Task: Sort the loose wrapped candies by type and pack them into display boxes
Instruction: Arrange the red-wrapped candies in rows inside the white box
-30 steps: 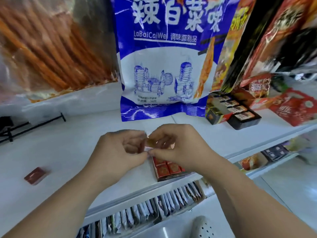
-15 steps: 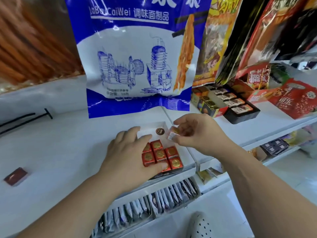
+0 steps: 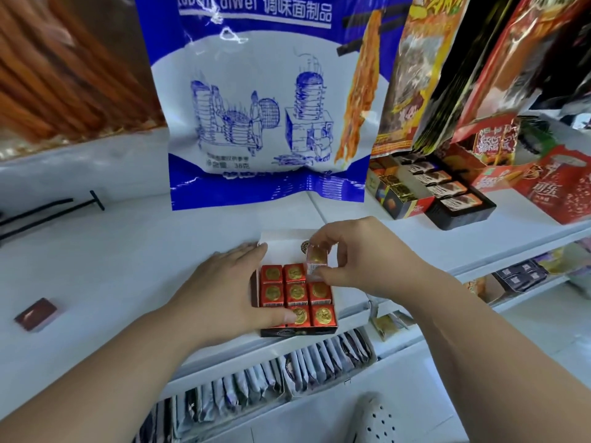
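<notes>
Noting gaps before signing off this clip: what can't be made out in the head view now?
Head view:
- Display box, front-left slot: under the thumb of the left hand; filled or not, cannot tell.
- Back-right slot: hidden by the candy the right hand pinches.
- Loose red piece at far left: too blurred to tell its type.
- Blue bag: top cut by the frame edge.

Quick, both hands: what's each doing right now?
Left hand: open, flat against the display box.
Right hand: grip closed on a red wrapped candy above the box.
</notes>
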`<state>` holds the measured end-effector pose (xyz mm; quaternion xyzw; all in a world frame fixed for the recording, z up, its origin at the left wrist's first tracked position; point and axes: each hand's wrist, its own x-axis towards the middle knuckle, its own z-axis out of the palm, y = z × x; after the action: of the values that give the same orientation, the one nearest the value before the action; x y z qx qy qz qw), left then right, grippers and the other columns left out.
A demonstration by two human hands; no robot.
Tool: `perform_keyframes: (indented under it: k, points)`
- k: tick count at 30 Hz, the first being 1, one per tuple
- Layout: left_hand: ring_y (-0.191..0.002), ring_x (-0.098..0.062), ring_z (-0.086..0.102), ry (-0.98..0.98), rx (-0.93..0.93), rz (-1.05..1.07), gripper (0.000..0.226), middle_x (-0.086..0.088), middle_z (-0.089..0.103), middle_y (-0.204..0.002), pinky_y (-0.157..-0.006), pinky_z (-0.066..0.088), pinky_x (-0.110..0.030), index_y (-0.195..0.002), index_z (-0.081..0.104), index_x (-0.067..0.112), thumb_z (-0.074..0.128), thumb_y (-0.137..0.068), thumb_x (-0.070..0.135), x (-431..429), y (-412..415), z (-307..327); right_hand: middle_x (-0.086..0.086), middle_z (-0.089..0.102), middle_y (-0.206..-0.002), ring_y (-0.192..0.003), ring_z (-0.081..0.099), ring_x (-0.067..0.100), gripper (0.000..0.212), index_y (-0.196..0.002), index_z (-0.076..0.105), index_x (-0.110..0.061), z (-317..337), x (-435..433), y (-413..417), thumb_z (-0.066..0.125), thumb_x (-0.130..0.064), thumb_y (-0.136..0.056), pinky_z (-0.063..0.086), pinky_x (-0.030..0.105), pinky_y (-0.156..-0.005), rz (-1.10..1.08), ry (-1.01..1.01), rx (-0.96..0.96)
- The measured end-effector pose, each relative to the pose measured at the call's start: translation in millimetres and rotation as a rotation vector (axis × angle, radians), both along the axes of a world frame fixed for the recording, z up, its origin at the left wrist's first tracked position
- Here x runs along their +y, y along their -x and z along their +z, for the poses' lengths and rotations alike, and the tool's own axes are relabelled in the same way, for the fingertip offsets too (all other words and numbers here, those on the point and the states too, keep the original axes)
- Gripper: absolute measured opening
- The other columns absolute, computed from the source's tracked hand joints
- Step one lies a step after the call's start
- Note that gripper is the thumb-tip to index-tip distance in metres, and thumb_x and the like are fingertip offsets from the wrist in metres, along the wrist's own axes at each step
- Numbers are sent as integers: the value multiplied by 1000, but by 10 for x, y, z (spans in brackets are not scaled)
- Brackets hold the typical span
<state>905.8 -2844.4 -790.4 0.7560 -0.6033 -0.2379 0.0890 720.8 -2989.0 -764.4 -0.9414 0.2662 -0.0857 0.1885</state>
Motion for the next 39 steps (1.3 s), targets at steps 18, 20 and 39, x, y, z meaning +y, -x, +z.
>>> perform_keyframes:
  k: [18,20,39]
  points:
    - [-142,-2,17,26,-1,-70,128,20,17,-158,-119,18,-29,-153,13,41,67,-46,87,222,-180,-8,-20,56,-136,-72,40,-26,99,-139,52,-34,85,133,104,83,-69,-52,27,3,-68,98,-160,293]
    - [-142,-2,19,43,3,-54,126,20,20,-157,-119,19,-28,-152,16,41,69,-47,86,224,-174,-23,-19,56,-136,-72,38,-24,101,-141,50,-34,93,167,116,83,-70,-52,26,3,-69,117,-128,302]
    - [-136,-3,26,123,38,-27,130,21,29,-150,-117,23,-32,-150,21,45,64,-35,90,182,-180,-59,-24,28,-155,-90,24,-42,104,-146,40,-41,-18,130,242,80,-73,-55,22,-1,-73,178,-90,247]
